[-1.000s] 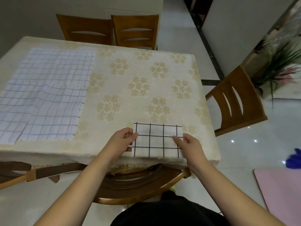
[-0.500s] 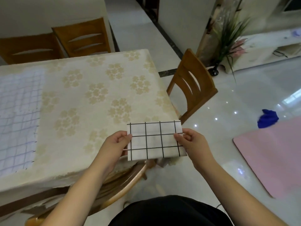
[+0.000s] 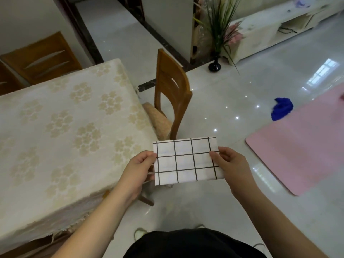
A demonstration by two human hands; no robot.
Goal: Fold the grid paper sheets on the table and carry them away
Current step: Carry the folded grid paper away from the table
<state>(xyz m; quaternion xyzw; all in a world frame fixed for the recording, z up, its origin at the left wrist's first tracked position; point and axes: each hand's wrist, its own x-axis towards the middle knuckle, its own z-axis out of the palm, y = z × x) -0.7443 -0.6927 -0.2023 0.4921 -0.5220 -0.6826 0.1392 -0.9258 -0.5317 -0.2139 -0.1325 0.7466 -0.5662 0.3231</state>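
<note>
Both hands [image 3: 186, 166] pinch folded grid paper [image 3: 186, 161].

paper: folded grid sheet [image 3: 187, 161], white with black lines
pose: flat, nearly level, held off the table
place: lower centre of frame

I see both hands occupied: left hand [image 3: 138, 167] and right hand [image 3: 230, 164] pinch folded grid paper [image 3: 187, 161] at its short edges, over open floor. Table [image 3: 61, 127] with floral cloth blocks left side. Wooden chair [image 3: 172, 92] stands just beyond paper, tucked against table corner. Glossy floor [image 3: 223, 101] ahead gives me free passage. Pink mat [image 3: 301, 144] lies flat at right, blue cloth [image 3: 282, 110] at its far edge. Vase with grass [image 3: 216, 53] stands well ahead, beside low cabinet [image 3: 275, 21].
</note>
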